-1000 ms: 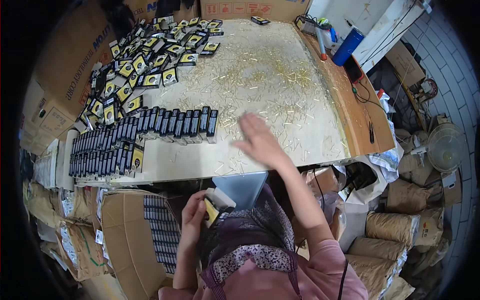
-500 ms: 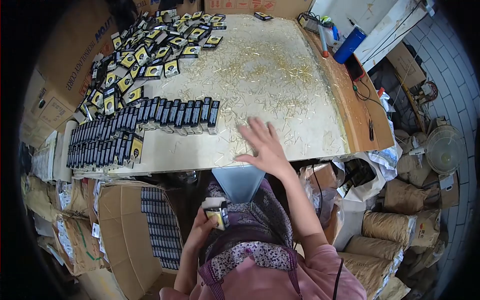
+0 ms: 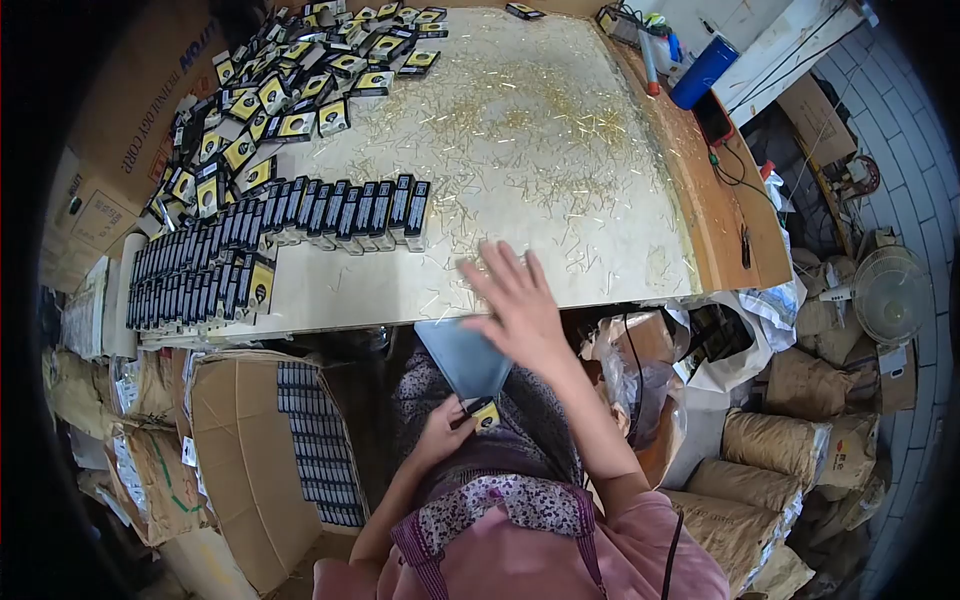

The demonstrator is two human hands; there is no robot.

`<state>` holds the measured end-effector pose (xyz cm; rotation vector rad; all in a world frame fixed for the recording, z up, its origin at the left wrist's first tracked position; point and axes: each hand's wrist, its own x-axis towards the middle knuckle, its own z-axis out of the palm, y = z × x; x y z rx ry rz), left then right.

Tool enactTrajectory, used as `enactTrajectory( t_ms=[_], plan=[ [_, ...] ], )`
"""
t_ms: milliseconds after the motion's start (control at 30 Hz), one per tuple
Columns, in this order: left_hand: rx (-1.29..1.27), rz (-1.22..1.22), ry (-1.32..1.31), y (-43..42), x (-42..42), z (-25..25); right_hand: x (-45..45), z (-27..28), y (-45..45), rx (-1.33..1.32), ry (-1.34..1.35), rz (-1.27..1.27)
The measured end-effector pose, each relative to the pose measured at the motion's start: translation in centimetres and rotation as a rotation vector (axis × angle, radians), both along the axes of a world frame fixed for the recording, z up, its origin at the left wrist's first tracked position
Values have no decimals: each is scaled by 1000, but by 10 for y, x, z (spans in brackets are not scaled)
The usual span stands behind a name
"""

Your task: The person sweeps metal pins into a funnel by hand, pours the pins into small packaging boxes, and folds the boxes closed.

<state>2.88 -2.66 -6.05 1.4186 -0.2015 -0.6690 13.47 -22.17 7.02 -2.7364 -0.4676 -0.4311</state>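
My left hand (image 3: 443, 432) grips a small black-and-yellow cardboard box (image 3: 487, 416) over my lap, just below the tip of a grey-blue chute (image 3: 462, 358). The chute hangs at the table's front edge. My right hand (image 3: 517, 312) is spread over that edge, slightly blurred, with nothing visible in it. Beyond its fingers, many thin gold-coloured pins (image 3: 590, 125) lie scattered across the pale tabletop (image 3: 330, 295). To the left stand rows of upright black boxes (image 3: 340, 215), close together.
A heap of black-and-yellow boxes (image 3: 270, 95) fills the back left of the table. Below it, an open carton (image 3: 245, 460) holds packed boxes. On the right are a blue cylinder (image 3: 705, 72), a phone (image 3: 712, 120), brown sacks (image 3: 770, 450) and a fan (image 3: 888, 297).
My left hand has moved right and up with the box, to beneath the chute's tip. My right hand has shifted slightly left, fingers still spread. The whole view has tilted a little.
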Motion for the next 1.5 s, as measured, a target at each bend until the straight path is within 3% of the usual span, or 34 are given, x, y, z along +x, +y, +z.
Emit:
enactTrajectory(
  t_ms=[100,300,433,667,733,900,967,1067,1167,1233,1333,1500],
  plan=[
    [-93,-76,128,9,3,12,-9,-11,19,-7,-47,-21],
    [-10,104,41,6,5,4,-28,-21,23,44,-76,-59],
    [-190,120,83,1,-1,20,-41,-26,16,104,-89,3],
    [-121,94,125,-1,-1,35,-86,-56,-1,410,-268,43],
    [-120,94,120,-3,1,36,-106,-62,1,466,-153,-116],
    [-104,100,178,-1,4,45,-133,-74,1,449,258,15],
    [56,131,203,4,5,38,-143,-77,3,560,455,7],
    [150,189,185,-2,6,38,-147,-84,6,681,401,-24],
    [109,218,83,-9,1,19,-144,-72,14,613,276,-85],
    [-79,274,84,-14,1,20,-134,-64,16,579,235,-100],
    [1,275,94,-11,2,20,-95,-46,15,328,-202,-11],
    [-9,257,57,-9,-1,12,-35,-22,19,201,-103,152]
  ],
)
